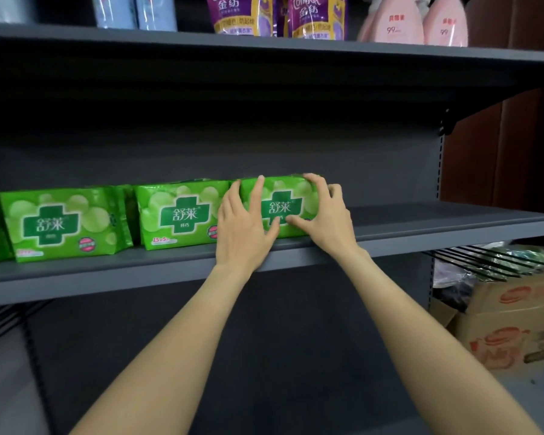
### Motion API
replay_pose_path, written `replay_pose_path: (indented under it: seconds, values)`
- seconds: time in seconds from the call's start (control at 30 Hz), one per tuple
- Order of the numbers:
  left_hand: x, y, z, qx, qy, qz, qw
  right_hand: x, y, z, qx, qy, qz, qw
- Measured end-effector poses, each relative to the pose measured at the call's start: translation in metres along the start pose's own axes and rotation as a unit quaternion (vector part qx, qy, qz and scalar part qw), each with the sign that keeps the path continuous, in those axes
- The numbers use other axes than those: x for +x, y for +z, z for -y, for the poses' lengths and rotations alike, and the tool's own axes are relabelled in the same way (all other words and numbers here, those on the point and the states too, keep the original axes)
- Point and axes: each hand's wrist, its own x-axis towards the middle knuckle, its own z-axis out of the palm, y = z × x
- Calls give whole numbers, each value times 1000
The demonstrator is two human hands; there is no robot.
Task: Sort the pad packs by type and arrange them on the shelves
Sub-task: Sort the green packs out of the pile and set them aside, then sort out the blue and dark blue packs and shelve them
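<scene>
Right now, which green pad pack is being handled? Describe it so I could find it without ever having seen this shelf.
Find the grey middle shelf, below the one with purple pouches. A row of green packs stands along it; take the rightmost green pack. It alone has the left hand and right hand on it, with bare shelf to its right.

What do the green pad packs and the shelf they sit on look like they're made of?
Green pad packs: apparently thin, soft plastic film, glossy, with printed fronts and crinkled side seams.
Shelf: probably painted metal, matte dark grey, with a thin folded front lip and a slotted upright at the right.
</scene>
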Motion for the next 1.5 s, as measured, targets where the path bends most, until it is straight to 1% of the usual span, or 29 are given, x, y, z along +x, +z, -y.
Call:
replay_pose_path:
  seconds: [0.07, 0.17, 0.3, 0.43, 0.47, 0.53, 0.63, 0.73, 0.8, 0.83, 0.87, 0.9, 0.97, 1.03, 1.07, 1.13, 1.2, 1.3, 1.37, 1.43, 1.5]
  values:
    - [0, -2, -1, 23, -13, 26, 999, 4, 6, 5, -23, 15, 8, 1000]
    - [2, 1, 2, 72, 8, 64, 995, 11, 12, 5, -50, 44, 12, 998]
    - [5, 6, 7, 79, 25, 76, 994, 17, 13, 4, -79, 56, 15, 995]
    - [3, 8, 6, 74, 17, 67, 995, 6, 9, 3, -146, 28, 27, 989]
    - [2, 6, 5, 67, 9, 59, 996, -1, 4, 3, -152, 18, 24, 988]
    - [1, 0, 4, 45, 3, 19, 999, -15, -6, 4, -141, -7, 20, 990]
    - [-1, -10, 2, 1, 41, -69, 997, -38, -23, 10, -120, -68, -15, 990]
    - [-18, -25, 1, -89, 83, -137, 983, -67, -39, 17, -111, -137, -70, 982]
    - [-42, -37, -3, -135, 97, -158, 973, -90, -47, 21, -94, -164, -95, 977]
    - [-58, -43, -5, -151, 97, -152, 972, -104, -49, 22, -87, -175, -103, 975]
    - [-76, -50, -8, -164, 91, -129, 974, -119, -50, 22, -84, -184, -106, 974]
    - [-95, -55, -9, -175, 76, -80, 978, -137, -49, 21, -84, -190, -103, 973]
    - [-138, -63, -4, -192, 26, 70, 979, -181, -39, 15, -90, -184, -79, 976]
    - [-176, -62, 10, -200, -23, 208, 957, -226, -27, 5, -103, -169, -36, 980]
    - [-200, -57, 21, -206, -47, 258, 943, -251, -15, -4, -106, -158, 3, 982]
    - [-244, -45, 42, -224, -83, 335, 911, -299, 6, -24, -119, -135, 90, 979]
    - [-286, -29, 58, -225, -95, 398, 884, -342, 22, -45, -134, -107, 166, 971]
    - [-348, 2, 75, -217, -83, 478, 847, -401, 46, -69, -160, -72, 236, 956]
    - [-389, 19, 77, -229, -89, 510, 825, -435, 53, -78, -166, -65, 269, 947]
    - [-433, 34, 77, -237, -93, 538, 804, -470, 59, -86, -181, -61, 322, 927]
    - [-474, 48, 76, -239, -97, 553, 792, -503, 62, -92, -208, -60, 363, 906]
